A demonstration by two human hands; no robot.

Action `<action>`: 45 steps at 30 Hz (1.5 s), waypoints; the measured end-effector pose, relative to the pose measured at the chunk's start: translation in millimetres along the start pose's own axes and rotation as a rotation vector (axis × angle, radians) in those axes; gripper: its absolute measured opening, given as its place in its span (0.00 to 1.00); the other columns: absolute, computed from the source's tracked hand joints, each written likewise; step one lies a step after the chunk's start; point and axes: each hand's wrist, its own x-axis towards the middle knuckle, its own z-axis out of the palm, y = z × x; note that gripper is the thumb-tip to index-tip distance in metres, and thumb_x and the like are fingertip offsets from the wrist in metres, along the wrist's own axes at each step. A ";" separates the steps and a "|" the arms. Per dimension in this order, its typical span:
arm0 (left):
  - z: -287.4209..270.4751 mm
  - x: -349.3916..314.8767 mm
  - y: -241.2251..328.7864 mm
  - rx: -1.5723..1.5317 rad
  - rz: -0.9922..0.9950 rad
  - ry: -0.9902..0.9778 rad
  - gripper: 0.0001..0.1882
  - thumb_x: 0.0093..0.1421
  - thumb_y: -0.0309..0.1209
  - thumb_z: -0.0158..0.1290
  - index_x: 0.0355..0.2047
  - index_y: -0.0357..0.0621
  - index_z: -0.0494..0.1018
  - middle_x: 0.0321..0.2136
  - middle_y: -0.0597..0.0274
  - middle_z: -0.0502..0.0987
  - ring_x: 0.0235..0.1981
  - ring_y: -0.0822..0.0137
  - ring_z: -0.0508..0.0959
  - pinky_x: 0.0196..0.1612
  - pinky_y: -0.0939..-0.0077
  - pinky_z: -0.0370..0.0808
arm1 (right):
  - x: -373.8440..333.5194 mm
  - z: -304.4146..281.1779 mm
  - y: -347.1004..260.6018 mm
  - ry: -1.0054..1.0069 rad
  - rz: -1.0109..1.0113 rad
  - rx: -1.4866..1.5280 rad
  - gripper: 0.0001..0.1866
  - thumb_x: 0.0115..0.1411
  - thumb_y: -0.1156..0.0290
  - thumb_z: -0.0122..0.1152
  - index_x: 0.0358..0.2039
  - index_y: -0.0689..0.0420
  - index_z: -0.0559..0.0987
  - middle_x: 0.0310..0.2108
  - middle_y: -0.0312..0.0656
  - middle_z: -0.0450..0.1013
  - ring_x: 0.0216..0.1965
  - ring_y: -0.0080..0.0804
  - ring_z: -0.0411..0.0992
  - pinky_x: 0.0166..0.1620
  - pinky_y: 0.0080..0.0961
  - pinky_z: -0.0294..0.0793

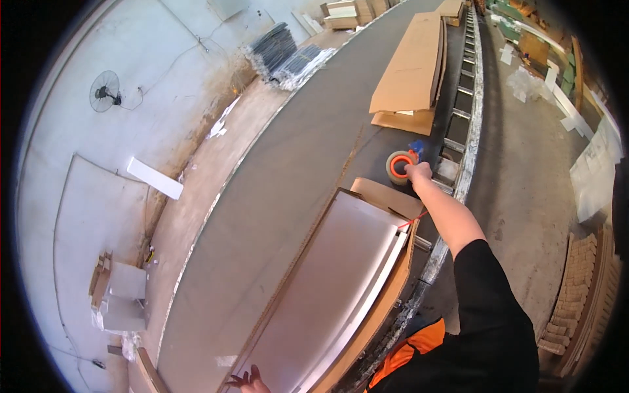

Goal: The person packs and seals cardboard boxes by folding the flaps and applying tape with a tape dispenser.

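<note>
My right arm reaches far forward, and its hand is closed around a tape dispenser with an orange hub and a blue part. The dispenser is just beyond the end of an open cardboard box; whether it touches the belt I cannot tell. Inside the box lies a long pale flat panel, with white strips along its right side. A thin red strip shows at the box's far right corner. At the lower edge my left hand, partly cut off, has its fingers spread near the box's left edge.
The box lies on a wide dark conveyor belt. Flat cardboard boxes are ahead on it. A metal roller track runs along the right. Stacked cardboard pieces stand at the right; a wall fan is at left.
</note>
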 end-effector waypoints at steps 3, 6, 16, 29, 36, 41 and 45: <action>-9.6 12.6 11.6 -0.053 0.108 -0.028 0.61 0.58 0.34 0.63 0.68 0.32 0.22 0.69 0.30 0.46 0.60 0.48 0.68 0.59 0.61 0.70 | -56.2 2.0 -28.5 0.029 -0.255 -0.266 0.31 0.46 0.59 0.74 0.47 0.66 0.78 0.52 0.58 0.72 0.55 0.53 0.70 0.57 0.42 0.70; 1.1 14.4 7.4 0.179 0.096 0.076 0.62 0.58 0.36 0.64 0.69 0.36 0.22 0.69 0.32 0.46 0.61 0.45 0.68 0.60 0.59 0.69 | -97.6 1.1 -9.8 0.093 -1.048 -0.194 0.36 0.52 0.56 0.70 0.58 0.60 0.71 0.63 0.57 0.58 0.63 0.60 0.57 0.64 0.48 0.60; 13.7 -5.3 4.8 0.078 0.000 -0.003 0.62 0.61 0.36 0.61 0.69 0.49 0.15 0.72 0.43 0.33 0.67 0.36 0.56 0.65 0.52 0.62 | -269.4 -22.2 39.4 -0.475 -1.371 -0.632 0.40 0.61 0.42 0.54 0.64 0.59 0.63 0.68 0.66 0.49 0.68 0.65 0.50 0.69 0.54 0.48; 27.1 -44.9 65.3 0.617 0.007 -0.803 0.56 0.44 0.47 0.71 0.65 0.32 0.53 0.63 0.40 0.63 0.65 0.44 0.61 0.65 0.59 0.62 | -236.9 42.8 46.6 -0.612 -1.296 0.158 0.29 0.58 0.48 0.60 0.54 0.51 0.73 0.51 0.42 0.70 0.55 0.40 0.65 0.60 0.41 0.61; 25.5 -33.5 56.6 1.203 0.712 -1.042 0.48 0.51 0.39 0.57 0.68 0.35 0.50 0.69 0.43 0.52 0.65 0.38 0.59 0.64 0.52 0.65 | -281.2 9.5 -87.6 -1.238 -1.051 -1.212 0.36 0.43 0.45 0.72 0.50 0.53 0.80 0.47 0.42 0.79 0.48 0.40 0.77 0.53 0.43 0.75; -2.5 12.8 71.5 0.951 0.572 -0.786 0.44 0.54 0.33 0.51 0.71 0.47 0.48 0.65 0.36 0.58 0.63 0.37 0.62 0.65 0.51 0.62 | -190.1 21.3 -36.3 -0.751 -1.425 -0.577 0.15 0.53 0.62 0.59 0.36 0.58 0.84 0.33 0.45 0.81 0.36 0.48 0.79 0.38 0.41 0.78; -8.7 33.8 91.2 0.823 0.711 -0.688 0.38 0.51 0.29 0.49 0.66 0.39 0.59 0.56 0.33 0.70 0.55 0.35 0.71 0.60 0.53 0.69 | -214.0 -53.7 14.9 -0.644 -1.286 -0.444 0.13 0.51 0.70 0.56 0.36 0.54 0.85 0.40 0.46 0.80 0.42 0.45 0.78 0.43 0.39 0.78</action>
